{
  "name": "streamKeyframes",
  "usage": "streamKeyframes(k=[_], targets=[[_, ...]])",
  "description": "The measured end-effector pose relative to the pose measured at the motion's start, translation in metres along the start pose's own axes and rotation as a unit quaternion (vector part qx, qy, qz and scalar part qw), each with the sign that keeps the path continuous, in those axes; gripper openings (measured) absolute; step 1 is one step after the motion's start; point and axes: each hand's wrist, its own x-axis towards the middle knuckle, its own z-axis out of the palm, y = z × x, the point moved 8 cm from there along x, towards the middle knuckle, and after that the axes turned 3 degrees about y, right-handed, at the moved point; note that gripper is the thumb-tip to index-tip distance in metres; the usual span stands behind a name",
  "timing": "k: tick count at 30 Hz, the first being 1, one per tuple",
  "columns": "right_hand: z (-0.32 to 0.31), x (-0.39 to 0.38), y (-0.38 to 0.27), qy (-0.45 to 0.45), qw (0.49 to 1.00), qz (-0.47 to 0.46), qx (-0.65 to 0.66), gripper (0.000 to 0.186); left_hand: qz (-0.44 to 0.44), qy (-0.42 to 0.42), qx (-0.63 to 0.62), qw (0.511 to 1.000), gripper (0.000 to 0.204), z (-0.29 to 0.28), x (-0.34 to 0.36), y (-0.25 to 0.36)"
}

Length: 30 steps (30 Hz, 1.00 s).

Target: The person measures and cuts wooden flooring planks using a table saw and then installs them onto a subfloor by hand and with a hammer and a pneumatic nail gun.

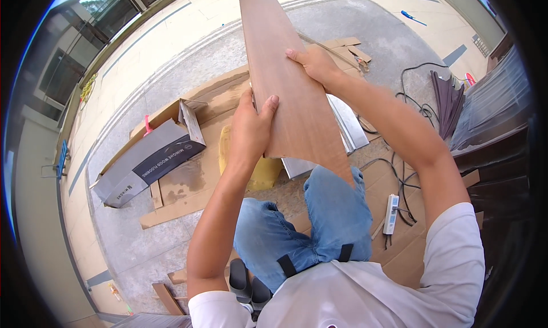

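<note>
A long brown wood-grain floor plank is held up lengthwise in front of me, its far end running out of the top of the view. A curved notch is cut into its near end, leaving a pointed tongue over my right knee. My left hand is closed on the plank's left edge, thumb on the face and fingers hidden behind. Higher up, my right hand grips the right edge in the same way, thumb on the face. Partly hidden beneath the plank are a yellow object and a pale silvery panel.
An opened flooring carton lies at left on flattened cardboard. A white power strip with black cords is by my right knee. Dark slippers sit lower left. A blue-handled tool lies far right, and plastic-covered dark material stands at right.
</note>
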Motion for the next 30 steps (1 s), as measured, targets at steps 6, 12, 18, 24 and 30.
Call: streamKeyframes(k=[6,12,18,24,30], targets=[[-0.021,-0.046,0.049,0.064,0.993,0.082,0.053,0.049,-0.03,-0.075,0.093,0.992,0.058,0.028,-0.018,-0.011],[-0.034,-0.066,0.063,0.049,0.997,0.058,0.026,0.05,-0.071,-0.075,0.083,0.991,0.067,0.043,-0.052,-0.014],[-0.035,-0.076,0.022,0.041,0.998,-0.028,0.043,0.05,-0.045,-0.034,0.057,0.997,0.065,0.042,-0.07,-0.003],[-0.029,-0.078,-0.025,0.023,0.992,-0.115,0.045,0.049,0.012,0.035,0.001,0.999,0.069,0.033,-0.085,0.016],[-0.012,-0.072,-0.052,-0.007,0.984,-0.176,0.035,0.049,0.019,0.016,-0.066,0.998,0.074,0.015,-0.11,0.02]])
